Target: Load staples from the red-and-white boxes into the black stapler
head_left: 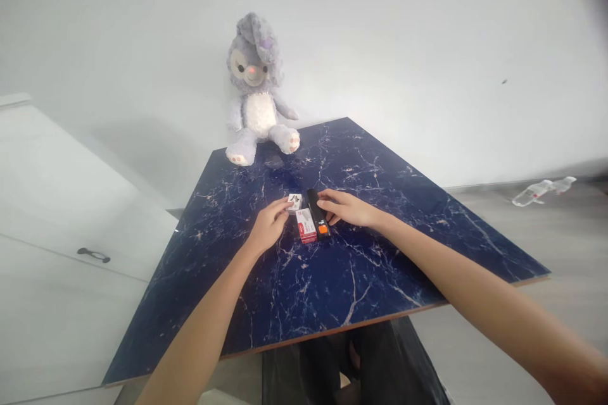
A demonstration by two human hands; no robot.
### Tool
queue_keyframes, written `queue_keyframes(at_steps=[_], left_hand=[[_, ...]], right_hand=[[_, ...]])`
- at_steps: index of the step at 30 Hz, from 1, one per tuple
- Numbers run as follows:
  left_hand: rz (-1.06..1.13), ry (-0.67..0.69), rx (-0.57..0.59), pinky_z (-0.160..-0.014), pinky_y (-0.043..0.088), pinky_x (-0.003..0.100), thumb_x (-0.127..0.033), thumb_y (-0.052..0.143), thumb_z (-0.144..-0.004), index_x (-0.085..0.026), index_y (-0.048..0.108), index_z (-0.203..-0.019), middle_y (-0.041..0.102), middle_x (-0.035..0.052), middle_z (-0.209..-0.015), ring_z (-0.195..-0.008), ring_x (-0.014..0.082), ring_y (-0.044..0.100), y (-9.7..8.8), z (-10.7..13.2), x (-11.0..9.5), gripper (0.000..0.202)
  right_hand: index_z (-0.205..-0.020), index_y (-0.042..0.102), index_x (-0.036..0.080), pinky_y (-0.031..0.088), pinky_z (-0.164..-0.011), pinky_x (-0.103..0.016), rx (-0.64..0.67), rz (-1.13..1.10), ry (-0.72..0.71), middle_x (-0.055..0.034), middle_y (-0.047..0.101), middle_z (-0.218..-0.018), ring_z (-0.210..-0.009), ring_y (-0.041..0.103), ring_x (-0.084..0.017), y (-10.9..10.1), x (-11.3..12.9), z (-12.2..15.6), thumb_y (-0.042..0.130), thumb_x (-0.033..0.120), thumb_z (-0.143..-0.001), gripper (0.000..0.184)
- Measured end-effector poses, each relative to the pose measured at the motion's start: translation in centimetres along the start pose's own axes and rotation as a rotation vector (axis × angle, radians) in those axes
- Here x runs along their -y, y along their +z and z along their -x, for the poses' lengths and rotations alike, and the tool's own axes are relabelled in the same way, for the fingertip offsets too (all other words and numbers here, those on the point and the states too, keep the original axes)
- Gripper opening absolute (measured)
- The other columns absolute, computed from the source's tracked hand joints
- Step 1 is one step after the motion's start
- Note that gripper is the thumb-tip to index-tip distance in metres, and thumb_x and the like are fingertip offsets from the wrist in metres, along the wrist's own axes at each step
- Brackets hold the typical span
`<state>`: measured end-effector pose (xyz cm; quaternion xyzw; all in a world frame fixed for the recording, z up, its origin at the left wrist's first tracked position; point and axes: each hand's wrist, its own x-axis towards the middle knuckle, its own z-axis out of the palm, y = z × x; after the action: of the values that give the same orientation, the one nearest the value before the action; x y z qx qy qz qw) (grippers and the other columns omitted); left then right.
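Near the middle of the blue table, my left hand (270, 223) has its fingertips at the left side of a small white box (295, 200) with a dark print on top. My right hand (346, 207) curls over the right side of a long black case (317, 207) with an orange patch at its near end, thumb and fingers on it. Between the hands, a red-and-white small box (306, 223) lies below the white box and alongside the black case. The three things sit close together; the undersides of my fingers are partly hidden.
A grey plush rabbit (260, 111) sits at the table's far left corner against the wall. The blue marbled table (313, 304) has a sharp near edge. A white cabinet (52, 202) stands at left, and clear plastic bottles (541, 191) lie on the floor at right.
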<state>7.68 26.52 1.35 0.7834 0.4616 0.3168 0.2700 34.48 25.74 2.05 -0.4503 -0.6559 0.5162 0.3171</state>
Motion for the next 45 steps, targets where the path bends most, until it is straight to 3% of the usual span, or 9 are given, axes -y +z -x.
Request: queue_keyframes(at_steps=[7, 12, 22, 26, 32, 36, 40, 42, 45], left_hand=[[0.154, -0.097, 0.095, -0.101, 0.051, 0.045, -0.041, 0.046, -0.100, -0.027, 0.050, -0.146, 0.062, 0.0089, -0.142, -0.115, 0.0265, 0.067, -1.1, 0.7, -1.4, 0.048], [-0.033, -0.016, 0.337, -0.102, 0.047, 0.050, -0.056, 0.071, -0.083, -0.031, 0.015, -0.162, 0.052, 0.0152, -0.151, -0.134, 0.0366, 0.053, -2.4, 1.6, -2.9, 0.100], [-0.304, -0.011, 0.158, -0.096, 0.048, 0.047, -0.049, 0.082, -0.072, -0.022, 0.025, -0.160, 0.059, 0.0198, -0.134, -0.121, 0.0401, 0.059, 1.8, 0.7, -3.9, 0.109], [-0.304, 0.051, 0.122, -0.095, 0.049, 0.046, -0.051, 0.084, -0.069, -0.019, 0.027, -0.158, 0.063, 0.0187, -0.130, -0.119, 0.0388, 0.060, 5.5, -4.7, -4.6, 0.111], [-0.330, 0.124, 0.070, -0.091, 0.050, 0.041, -0.057, 0.081, -0.071, -0.006, 0.021, -0.158, 0.067, 0.0235, -0.121, -0.113, 0.0370, 0.064, 15.9, -14.8, -9.3, 0.118], [-0.351, 0.174, 0.057, -0.095, 0.047, 0.039, -0.054, 0.073, -0.080, -0.007, 0.022, -0.157, 0.067, 0.0222, -0.126, -0.117, 0.0351, 0.062, 19.6, -16.9, -10.9, 0.104], [-0.480, 0.220, -0.003, -0.105, 0.039, 0.049, -0.068, 0.059, -0.086, -0.009, 0.023, -0.157, 0.059, 0.0234, -0.140, -0.129, 0.0393, 0.054, 17.9, -14.6, -9.8, 0.098], [-0.531, 0.262, -0.052, -0.107, 0.038, 0.049, -0.061, 0.045, -0.097, -0.009, 0.027, -0.157, 0.056, 0.0220, -0.144, -0.129, 0.0367, 0.054, 14.8, -12.5, -8.3, 0.081], [-0.579, 0.241, -0.099, -0.110, 0.034, 0.050, -0.046, 0.045, -0.100, -0.012, 0.044, -0.149, 0.065, 0.0171, -0.132, -0.121, 0.0340, 0.059, 8.1, -8.9, -4.5, 0.060]], right_hand=[[-0.130, 0.059, 0.022, 0.068, -0.069, -0.033, 0.001, -0.012, -0.014, -0.0085, 0.070, -0.109, -0.081, 0.072, -0.018, -0.1, -0.5, -0.3, 0.059, 0.049, -0.097, 0.043], [-0.127, 0.060, 0.021, 0.067, -0.068, -0.032, -0.030, -0.018, -0.011, -0.0083, 0.071, -0.110, -0.081, 0.072, -0.018, 0.2, -0.4, -0.2, 0.059, 0.047, -0.097, 0.040], [-0.113, 0.064, 0.024, 0.061, -0.077, -0.033, -0.232, 0.253, -0.037, -0.0052, 0.074, -0.105, -0.081, 0.073, -0.019, 0.2, 0.3, 0.1, 0.052, 0.044, -0.099, 0.027], [-0.110, 0.067, 0.023, 0.054, -0.087, -0.038, -0.470, 0.565, 0.005, -0.0100, 0.075, -0.106, -0.095, 0.071, -0.026, -3.1, -0.1, -0.4, 0.041, 0.039, -0.103, 0.031], [-0.120, 0.065, 0.020, 0.047, -0.095, -0.041, -0.810, 0.613, 0.157, -0.0126, 0.073, -0.114, -0.106, 0.068, -0.030, -12.0, -3.4, -0.1, 0.035, 0.042, -0.103, 0.041], [-0.122, 0.064, 0.020, 0.046, -0.097, -0.041, -0.887, 0.524, 0.186, -0.0119, 0.071, -0.117, -0.109, 0.065, -0.029, -15.0, -4.9, 0.2, 0.027, 0.043, -0.105, 0.047], [-0.129, 0.058, 0.016, 0.041, -0.104, -0.043, -1.138, 0.586, -0.027, -0.0154, 0.064, -0.127, -0.116, 0.056, -0.028, -14.4, -3.8, 0.5, 0.028, 0.041, -0.105, 0.046], [-0.131, 0.055, 0.012, 0.038, -0.106, -0.043, -1.260, 0.654, -0.227, -0.0172, 0.062, -0.124, -0.115, 0.053, -0.027, -12.9, -2.7, 0.7, 0.031, 0.038, -0.105, 0.043], [-0.129, 0.055, 0.012, 0.040, -0.101, -0.039, -1.111, 0.746, -0.435, -0.0146, 0.062, -0.112, -0.107, 0.054, -0.024, -8.8, -1.3, 0.3, 0.035, 0.038, -0.105, 0.040]])
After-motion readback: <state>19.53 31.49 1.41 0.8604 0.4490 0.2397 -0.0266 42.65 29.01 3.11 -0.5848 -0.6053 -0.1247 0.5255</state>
